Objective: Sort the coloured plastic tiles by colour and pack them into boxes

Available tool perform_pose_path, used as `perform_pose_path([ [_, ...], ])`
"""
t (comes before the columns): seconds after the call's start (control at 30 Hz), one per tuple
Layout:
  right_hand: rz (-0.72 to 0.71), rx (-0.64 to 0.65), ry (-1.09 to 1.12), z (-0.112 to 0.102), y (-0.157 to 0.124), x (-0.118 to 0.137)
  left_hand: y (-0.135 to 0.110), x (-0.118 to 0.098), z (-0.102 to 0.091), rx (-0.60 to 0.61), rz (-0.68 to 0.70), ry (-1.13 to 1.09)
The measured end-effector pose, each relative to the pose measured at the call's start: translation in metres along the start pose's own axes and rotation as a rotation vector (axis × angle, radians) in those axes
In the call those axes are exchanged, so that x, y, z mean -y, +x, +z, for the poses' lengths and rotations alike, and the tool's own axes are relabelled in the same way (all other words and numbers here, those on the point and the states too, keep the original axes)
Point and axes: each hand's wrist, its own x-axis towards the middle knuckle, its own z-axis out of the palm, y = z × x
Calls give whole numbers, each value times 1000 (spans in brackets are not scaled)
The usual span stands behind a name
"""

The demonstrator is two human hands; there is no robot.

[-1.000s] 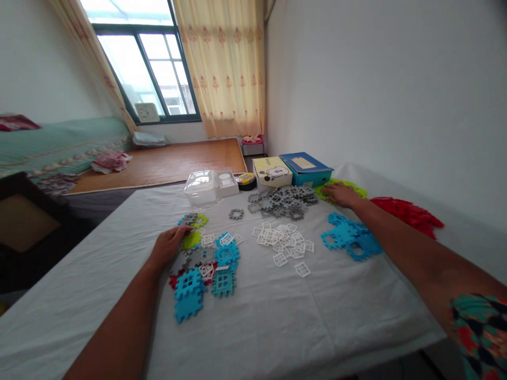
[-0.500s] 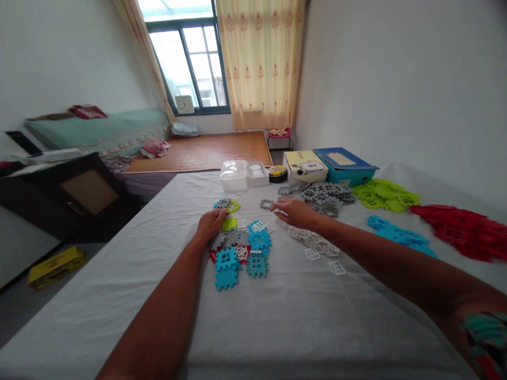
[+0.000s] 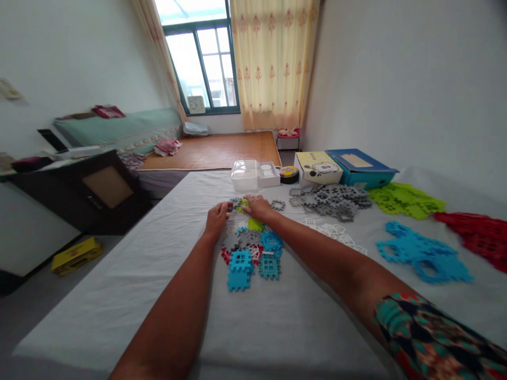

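Several interlocking plastic building tiles lie joined in a cluster before me: a light-blue tile [image 3: 239, 279] nearest, a teal window tile [image 3: 269, 266], grey tiles [image 3: 249, 238] and a lime tile [image 3: 255, 225]. At the cluster's far end is a small grey and blue tile section [image 3: 236, 202]. My left hand [image 3: 216, 218] pinches its left side, thumb and fingers drawn together. My right hand [image 3: 259, 208] lies on its right side, fingers curled over lime and grey edges; its fingertips are partly hidden. A loose grey frame tile [image 3: 278, 205] lies right of my right hand.
Loose tiles form piles at right: grey [image 3: 332, 198], white window pieces [image 3: 332, 232], lime [image 3: 407, 199], blue [image 3: 420, 250] and red [image 3: 481, 232]. Behind stand a clear plastic box [image 3: 244, 176], a round black-and-yellow tin [image 3: 288, 174], a yellow cartoon box [image 3: 318, 169] and a blue box [image 3: 362, 169].
My right hand has moved left from beside the loose grey frame tile to the cluster's far end. That tile stays on the table. The view has turned slightly left.
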Motion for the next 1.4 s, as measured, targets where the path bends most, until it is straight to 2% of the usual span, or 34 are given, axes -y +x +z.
perform_pose_path([
  [0.13,86,29,187,-2,8,0,0,3,1,24,-7,18],
  [0.27,114,111,315,-29,4,-18,0,4,1,39,1,26],
  [0.33,94,232,429,-43,-4,-28,1,4,1,38,8,31],
  [0.4,61,409,543,-53,-14,-34,1,4,2,33,12,37],
  [0.47,36,554,521,-57,-23,-35,1,3,2,33,15,41],
  [0.5,33,583,460,-57,-26,-35,1,3,2,35,16,43],
  [0.6,56,626,357,-54,-32,-32,1,3,1,42,14,48],
  [0.7,114,621,450,-48,-34,-30,1,3,1,49,12,57],
  [0.77,121,544,520,-45,-36,-30,1,3,1,53,19,64],
  [0.9,36,308,617,-45,-44,-34,2,1,-1,69,21,71],
  [0.97,4,163,634,-52,-51,-45,2,0,-2,73,15,70],
  [1.03,1,40,633,-68,-63,-67,3,0,-3,80,12,67],
  [1.13,103,-95,625,-108,-90,-124,5,1,-5,88,9,78],
  [1.23,334,-280,547,-158,-128,-205,7,4,-6,82,10,100],
  [1.33,602,-545,336,-202,-168,-288,9,6,-8,91,12,134],
  [1.4,689,-649,155,-221,-191,-333,10,7,-8,94,9,149],
])
